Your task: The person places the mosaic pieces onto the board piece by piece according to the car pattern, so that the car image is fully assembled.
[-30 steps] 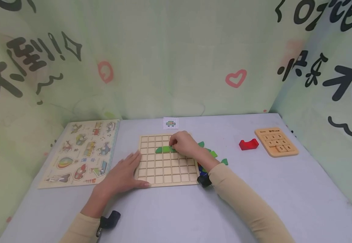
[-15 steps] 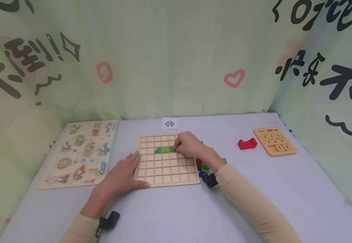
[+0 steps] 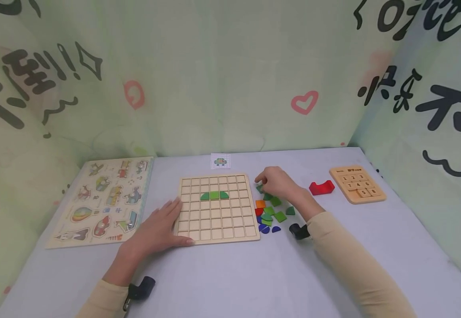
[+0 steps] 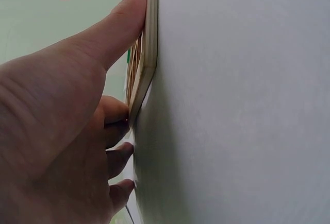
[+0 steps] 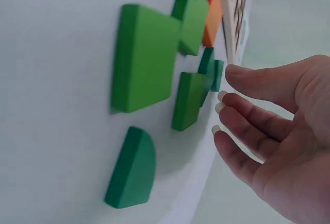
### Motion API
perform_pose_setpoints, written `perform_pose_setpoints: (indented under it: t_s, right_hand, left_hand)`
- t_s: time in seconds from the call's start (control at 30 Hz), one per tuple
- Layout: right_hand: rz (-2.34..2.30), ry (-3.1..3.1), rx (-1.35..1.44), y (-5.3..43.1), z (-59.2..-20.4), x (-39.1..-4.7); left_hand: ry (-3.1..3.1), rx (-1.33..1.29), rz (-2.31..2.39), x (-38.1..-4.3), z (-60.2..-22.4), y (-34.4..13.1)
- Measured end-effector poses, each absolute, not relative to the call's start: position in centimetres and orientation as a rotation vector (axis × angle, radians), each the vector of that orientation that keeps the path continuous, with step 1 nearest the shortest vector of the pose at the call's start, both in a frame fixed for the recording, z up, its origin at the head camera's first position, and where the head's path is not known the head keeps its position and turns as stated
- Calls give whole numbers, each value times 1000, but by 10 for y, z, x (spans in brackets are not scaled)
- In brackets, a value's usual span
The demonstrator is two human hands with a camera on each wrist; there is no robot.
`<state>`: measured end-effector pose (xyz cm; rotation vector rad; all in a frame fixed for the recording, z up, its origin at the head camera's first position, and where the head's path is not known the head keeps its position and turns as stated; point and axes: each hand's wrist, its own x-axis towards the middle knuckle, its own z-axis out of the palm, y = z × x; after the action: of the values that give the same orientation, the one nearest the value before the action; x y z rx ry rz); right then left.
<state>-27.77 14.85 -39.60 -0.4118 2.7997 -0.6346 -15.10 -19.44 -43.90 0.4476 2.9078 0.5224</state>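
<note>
A wooden grid board (image 3: 214,221) lies on the table, with a light green square (image 3: 214,195) between two dark green quarter-round pieces in one row. My left hand (image 3: 156,232) rests at the board's front left corner, its thumb on the near edge and its fingers along the left side. In the left wrist view, the thumb (image 4: 121,23) lies against the board's edge. My right hand (image 3: 279,182) is over the far end of the loose pieces, nearest a dark green piece (image 3: 260,188). The right wrist view shows its fingers (image 5: 258,113) loosely bent with nothing between them.
Loose green squares (image 3: 280,216), an orange square (image 3: 260,203), a red piece (image 3: 259,212) and blue pieces (image 3: 276,229) lie right of the board. A red block (image 3: 321,187) and a number board (image 3: 357,184) stand farther right. A picture puzzle (image 3: 103,203) lies left, a pattern card (image 3: 220,161) behind.
My right hand has left the green pieces on the board and moved right, over the loose pieces. The row of three green pieces is now uncovered. My left hand stays at the board.
</note>
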Motion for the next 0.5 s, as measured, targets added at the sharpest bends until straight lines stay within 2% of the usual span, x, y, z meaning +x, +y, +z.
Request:
perform_pose_setpoints:
  t_s: [0.5]
  right_hand:
    - [-565, 2851, -497, 152, -404, -282]
  left_hand:
    - [2907, 464, 523, -152, -439, -195]
